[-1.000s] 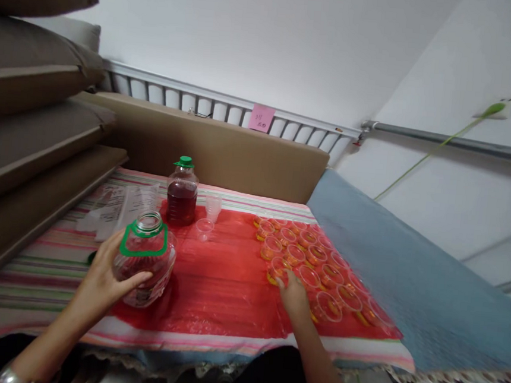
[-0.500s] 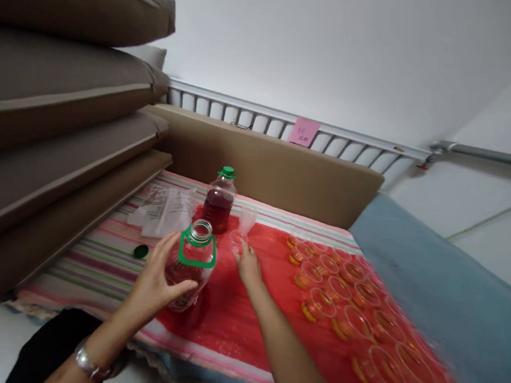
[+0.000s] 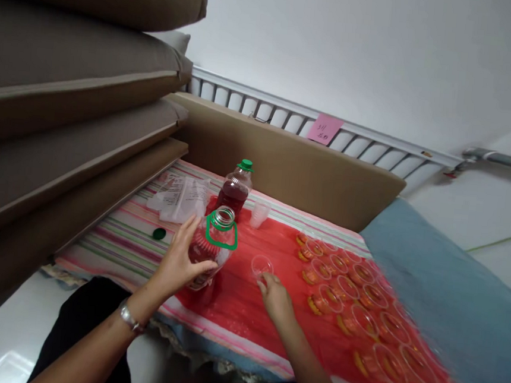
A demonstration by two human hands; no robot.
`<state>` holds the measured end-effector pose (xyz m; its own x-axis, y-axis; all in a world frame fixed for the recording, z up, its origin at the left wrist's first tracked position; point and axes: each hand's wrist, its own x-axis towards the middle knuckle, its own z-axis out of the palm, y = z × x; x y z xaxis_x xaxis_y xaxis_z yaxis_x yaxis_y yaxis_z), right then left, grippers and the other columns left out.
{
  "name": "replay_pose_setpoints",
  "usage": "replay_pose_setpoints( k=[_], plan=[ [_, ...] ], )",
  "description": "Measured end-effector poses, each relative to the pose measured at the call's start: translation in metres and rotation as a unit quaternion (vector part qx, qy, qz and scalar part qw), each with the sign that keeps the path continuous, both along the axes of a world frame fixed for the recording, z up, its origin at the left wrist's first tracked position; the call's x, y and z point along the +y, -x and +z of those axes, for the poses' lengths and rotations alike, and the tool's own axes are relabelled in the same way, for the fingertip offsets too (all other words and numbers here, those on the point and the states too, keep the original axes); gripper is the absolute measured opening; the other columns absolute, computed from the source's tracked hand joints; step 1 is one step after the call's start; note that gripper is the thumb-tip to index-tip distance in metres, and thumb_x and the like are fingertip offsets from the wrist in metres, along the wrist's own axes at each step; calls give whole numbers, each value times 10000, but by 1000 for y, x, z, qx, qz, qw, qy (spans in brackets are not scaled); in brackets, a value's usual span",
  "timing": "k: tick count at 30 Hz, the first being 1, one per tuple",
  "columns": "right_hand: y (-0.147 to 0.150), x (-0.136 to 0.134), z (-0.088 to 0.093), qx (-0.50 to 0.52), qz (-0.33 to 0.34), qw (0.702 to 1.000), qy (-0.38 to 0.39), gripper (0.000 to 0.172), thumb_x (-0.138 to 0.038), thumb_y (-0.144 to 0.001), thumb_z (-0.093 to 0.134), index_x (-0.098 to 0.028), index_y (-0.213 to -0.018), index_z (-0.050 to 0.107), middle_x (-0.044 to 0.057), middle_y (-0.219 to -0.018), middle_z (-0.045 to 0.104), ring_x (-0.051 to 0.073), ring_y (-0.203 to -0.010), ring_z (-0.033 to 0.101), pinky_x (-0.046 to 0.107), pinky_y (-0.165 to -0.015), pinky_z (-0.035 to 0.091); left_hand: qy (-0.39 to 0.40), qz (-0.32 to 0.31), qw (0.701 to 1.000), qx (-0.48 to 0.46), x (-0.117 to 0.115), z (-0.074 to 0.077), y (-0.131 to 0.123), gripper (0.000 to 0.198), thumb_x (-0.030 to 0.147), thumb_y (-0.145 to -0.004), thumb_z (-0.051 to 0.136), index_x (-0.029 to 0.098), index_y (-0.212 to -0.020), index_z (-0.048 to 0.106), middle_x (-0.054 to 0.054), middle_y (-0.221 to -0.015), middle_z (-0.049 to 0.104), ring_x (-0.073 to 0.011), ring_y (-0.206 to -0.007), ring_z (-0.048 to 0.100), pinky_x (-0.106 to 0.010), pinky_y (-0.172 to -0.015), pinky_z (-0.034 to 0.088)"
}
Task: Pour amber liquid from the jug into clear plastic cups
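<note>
My left hand (image 3: 182,262) is closed around the side of a large clear plastic jug (image 3: 203,253) with a green carrying handle and an uncapped mouth. The jug stands upright on a red plastic sheet (image 3: 232,305); how much liquid it holds is hard to see. To its right, my right hand (image 3: 276,297) pinches the near rim of a clear plastic cup (image 3: 261,265), just above or on the red sheet. Behind that cup stands a small stack of clear cups (image 3: 259,214). Left of the jug lies a green cap (image 3: 159,234).
A second jug (image 3: 234,192) of dark red liquid, green-capped, stands behind. Several filled cups (image 3: 336,288) crowd the right side. Plastic bags (image 3: 185,200) lie at the back left. Stacked cushions (image 3: 79,110) rise at left, and a brown panel (image 3: 284,164) borders the back.
My right hand has drawn the clear cup away from the stack, toward me and to the right. My left hand still holds the jug. The head view has shifted slightly.
</note>
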<state>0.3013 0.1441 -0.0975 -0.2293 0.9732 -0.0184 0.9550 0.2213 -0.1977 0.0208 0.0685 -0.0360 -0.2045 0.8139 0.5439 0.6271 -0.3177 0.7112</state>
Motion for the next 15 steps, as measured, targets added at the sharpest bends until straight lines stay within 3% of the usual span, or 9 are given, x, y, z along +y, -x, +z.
replay_pose_setpoints(
  k=[2, 5, 8, 10, 12, 15],
  plan=[
    [1, -4, 15, 5, -3, 1000, -22, 356, -249, -886, 525, -152, -1221, 593, 168, -1230, 620, 259, -1105, 608, 355, -898, 469, 8, -16, 997, -70, -5, -1, 1, 880, 417, -689, 754, 188, -1421, 323, -159, -1544, 268, -270, -1431, 232, -455, -1175, 170],
    [15, -19, 62, 88, 45, 985, -140, 348, -263, -874, 535, -143, -1193, 605, 191, -1252, 601, 298, -1167, 563, 432, -959, 443, 40, -7, 966, -255, -15, -12, 6, 802, 421, -703, 734, 207, -1391, 383, -111, -1549, 290, -241, -1437, 219, -400, -1177, 172],
    [49, -45, 119, 228, 181, 922, -256, 271, -316, -922, 489, -200, -1128, 619, 124, -1189, 638, 248, -1118, 579, 415, -975, 439, 83, 46, 921, -377, -26, -32, 13, 670, 489, -769, 640, 205, -1342, 441, -133, -1487, 394, -263, -1385, 341, -415, -1124, 290],
    [78, -60, 147, 251, 256, 891, -277, 238, -317, -934, 483, -211, -1095, 623, 105, -1112, 660, 241, -1056, 586, 408, -931, 453, 110, 79, 895, -425, -34, -46, 18, 597, 530, -775, 610, 189, -1256, 516, -156, -1404, 489, -283, -1312, 445, -426, -1080, 348],
    [105, -66, 160, 214, 295, 892, -268, 216, -315, -934, 489, -200, -1042, 637, 104, -1002, 679, 246, -951, 595, 400, -844, 464, 133, 97, 864, -476, -40, -59, 21, 564, 551, -719, 659, 172, -1131, 589, -158, -1274, 595, -285, -1201, 548, -423, -1028, 398],
    [132, -61, 161, 144, 299, 916, -225, 200, -335, -919, 520, -186, -884, 648, 99, -839, 677, 231, -806, 586, 353, -738, 444, 154, 97, 822, -539, -49, -70, 21, 549, 539, -606, 757, 161, -987, 643, -125, -1036, 695, -258, -990, 651, -413, -931, 460]
  ],
)
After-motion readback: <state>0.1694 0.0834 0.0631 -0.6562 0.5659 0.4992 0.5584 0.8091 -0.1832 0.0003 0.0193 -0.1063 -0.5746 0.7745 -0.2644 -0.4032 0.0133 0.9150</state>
